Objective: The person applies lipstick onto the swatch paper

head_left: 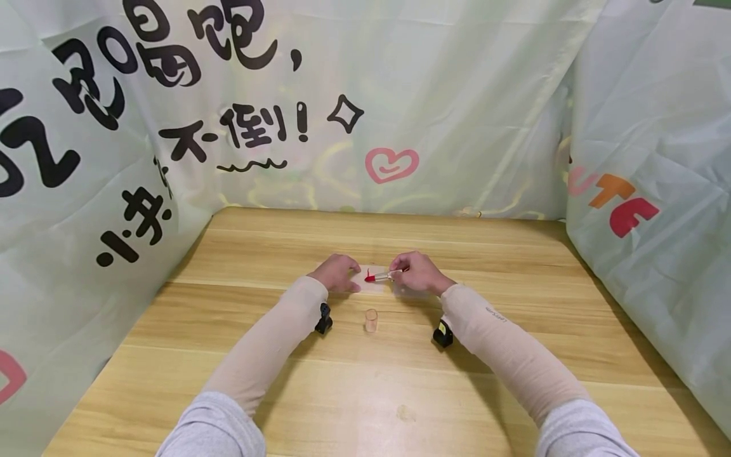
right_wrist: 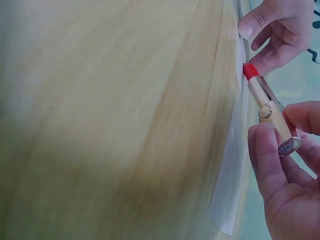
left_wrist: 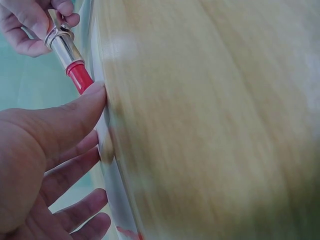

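Seen from the head view, a person's right hand [head_left: 421, 273] pinches a red lipstick [head_left: 379, 277] over a white sheet [head_left: 374, 287], its tip at a red mark [head_left: 368, 272], toward the far edge of a wood-grain table [head_left: 371, 400] and well in from both side edges. The left hand [head_left: 335, 273], fingers loosely bent, lies at the sheet's left end. A small clear cylinder [head_left: 371, 321] stands closer to the table's near edge than the sheet.

In the left wrist view, the left hand's fingers spread apart, gripping nothing, thumb just beside the lipstick's tip; whether they touch cannot be told.

In the right wrist view, the right hand's thumb and fingers grip the metallic base, the lipstick slanting toward the left hand.
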`<state>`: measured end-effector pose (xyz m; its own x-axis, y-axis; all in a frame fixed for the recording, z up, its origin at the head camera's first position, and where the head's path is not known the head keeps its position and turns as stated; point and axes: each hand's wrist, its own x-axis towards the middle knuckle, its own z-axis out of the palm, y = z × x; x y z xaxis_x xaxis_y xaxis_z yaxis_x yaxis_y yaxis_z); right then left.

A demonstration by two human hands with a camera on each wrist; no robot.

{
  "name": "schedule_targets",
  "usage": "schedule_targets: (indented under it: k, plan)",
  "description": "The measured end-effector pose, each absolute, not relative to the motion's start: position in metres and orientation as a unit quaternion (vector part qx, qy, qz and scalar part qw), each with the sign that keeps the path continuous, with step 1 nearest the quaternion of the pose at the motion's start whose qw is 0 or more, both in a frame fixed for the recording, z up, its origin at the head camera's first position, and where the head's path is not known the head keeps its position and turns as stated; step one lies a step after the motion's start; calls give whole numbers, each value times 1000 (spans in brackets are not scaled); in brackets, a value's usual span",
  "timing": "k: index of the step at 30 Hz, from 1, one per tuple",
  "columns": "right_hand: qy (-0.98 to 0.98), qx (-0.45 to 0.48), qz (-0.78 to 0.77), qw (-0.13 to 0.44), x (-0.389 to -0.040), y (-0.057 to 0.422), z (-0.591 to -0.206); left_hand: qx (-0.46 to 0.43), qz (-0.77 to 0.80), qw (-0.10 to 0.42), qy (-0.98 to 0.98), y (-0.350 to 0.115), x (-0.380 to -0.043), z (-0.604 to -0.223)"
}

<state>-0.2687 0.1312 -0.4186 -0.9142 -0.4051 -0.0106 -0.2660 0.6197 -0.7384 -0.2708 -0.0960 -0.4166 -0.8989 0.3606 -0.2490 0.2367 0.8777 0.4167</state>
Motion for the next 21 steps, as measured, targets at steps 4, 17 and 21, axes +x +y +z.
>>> schedule_targets:
  k: [4, 17, 21]
  plan:
    - [894, -190, -396, 87, -268, 131, -418, 160, 189, 160, 956, -96, -270, -416]
    - [889, -204, -397, 101, -267, 132, -419, 161, 192, 156, 956, -96, -271, -417]
    - [883, -208, -406, 113, -265, 133, -418, 160, 189, 156, 956, -96, -271, -417]
